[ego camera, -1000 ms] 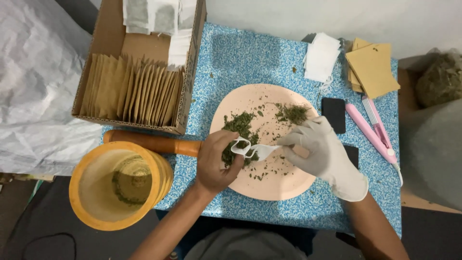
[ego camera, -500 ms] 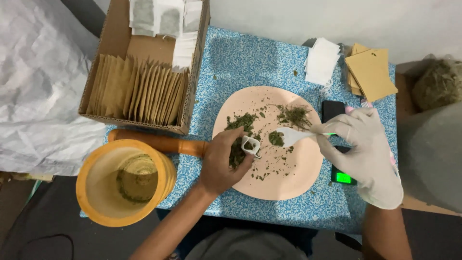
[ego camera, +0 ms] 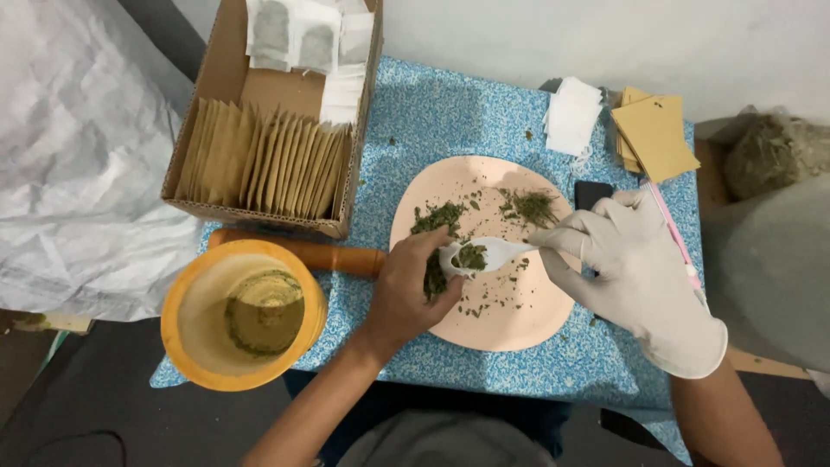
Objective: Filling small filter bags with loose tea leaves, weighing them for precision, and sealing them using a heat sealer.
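Gloved right hand (ego camera: 635,268) pinching loaded spoon (ego camera: 480,254), bare left hand (ego camera: 413,290) closed on herbs (ego camera: 434,278) over plate (ego camera: 506,324); filled sachets (ego camera: 264,169) boxed, loose herbs left.

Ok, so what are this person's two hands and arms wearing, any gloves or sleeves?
The right hand wears a thin, wrinkled white glove that ends loosely at the wrist; the forearm beyond it is bare. The left hand has no glove, and its forearm shows no sleeve either. No watch or ring is visible.
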